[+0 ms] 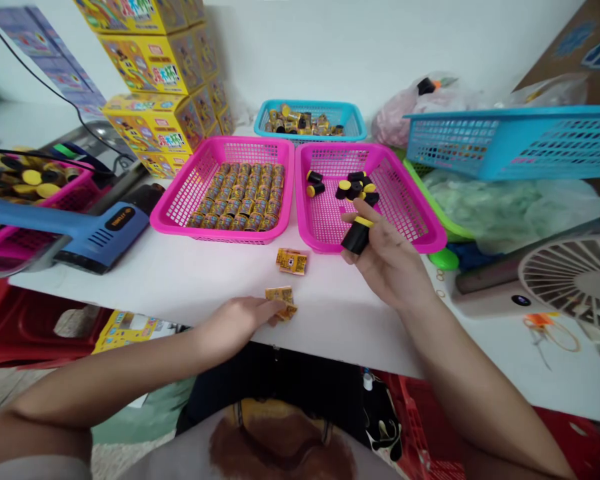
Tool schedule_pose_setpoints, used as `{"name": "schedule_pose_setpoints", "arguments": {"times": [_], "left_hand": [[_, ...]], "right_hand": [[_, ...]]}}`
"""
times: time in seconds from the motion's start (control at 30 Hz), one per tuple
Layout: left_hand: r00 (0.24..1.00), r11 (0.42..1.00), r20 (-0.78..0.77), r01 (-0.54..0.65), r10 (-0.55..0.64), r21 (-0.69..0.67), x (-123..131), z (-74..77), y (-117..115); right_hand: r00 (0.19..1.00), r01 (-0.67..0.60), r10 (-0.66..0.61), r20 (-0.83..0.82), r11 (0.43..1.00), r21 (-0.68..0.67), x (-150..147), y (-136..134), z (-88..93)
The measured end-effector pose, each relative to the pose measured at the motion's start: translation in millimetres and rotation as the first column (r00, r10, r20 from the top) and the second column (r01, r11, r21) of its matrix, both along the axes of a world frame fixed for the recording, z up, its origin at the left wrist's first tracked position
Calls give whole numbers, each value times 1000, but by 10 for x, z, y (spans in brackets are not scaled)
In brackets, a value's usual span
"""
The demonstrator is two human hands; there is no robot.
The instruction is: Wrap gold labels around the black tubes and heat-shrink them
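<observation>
My right hand (pixel 393 257) is closed around a small black canister with a yellow cap (pixel 356 236), held tilted over the near edge of the right pink basket (pixel 307 230). In that basket lie several more black canisters (pixel 353 188) with yellow ends. Near the table's front edge, my left hand (pixel 235 327) pinches a yellow printed wrapper sleeve (pixel 281 295) between thumb and fingers. Just beyond it, another folded yellow wrapper (pixel 291 261) lies flat on the white table (pixel 210 267). The left pink basket (pixel 173 200) holds neat rows of wrapped canisters (pixel 237 197).
A blue heat gun (pixel 105 230) lies at left, beside another filled pink basket (pixel 77 193). Yellow boxes (pixel 155 127) are stacked behind. Blue baskets stand at the back (pixel 310 107) and right (pixel 510 143). A fan (pixel 575 280) sits at right, near a green basket (pixel 437 207).
</observation>
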State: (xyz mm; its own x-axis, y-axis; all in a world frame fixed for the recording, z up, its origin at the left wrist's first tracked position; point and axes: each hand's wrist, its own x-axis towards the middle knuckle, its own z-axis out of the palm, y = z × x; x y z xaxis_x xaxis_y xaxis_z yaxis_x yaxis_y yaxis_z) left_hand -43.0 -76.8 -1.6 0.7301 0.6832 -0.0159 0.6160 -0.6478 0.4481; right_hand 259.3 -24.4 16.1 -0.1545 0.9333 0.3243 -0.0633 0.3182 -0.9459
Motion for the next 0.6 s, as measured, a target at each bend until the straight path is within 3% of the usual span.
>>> {"name": "schedule_pose_setpoints", "arguments": {"times": [0.13,0.27,0.33,0.43,0.6], "left_hand": [[959,996,271,-76,83,-36,76,203,117],[857,977,489,-70,163,-203,263,441,352],[803,954,551,-72,228,-290,397,479,492],[768,968,606,-69,206,-242,568,386,657],[837,995,546,20,38,-100,637,132,713]], "right_hand": [[994,26,-36,103,994,104,43,-6,-51],[999,37,-37,-10,999,18,-7,-45,-43],[993,82,-82,-81,997,-1,-40,-64,-30],[981,180,-176,-85,983,40,-62,-90,-15],[960,279,-281,2,955,103,-59,-139,-22]]}}
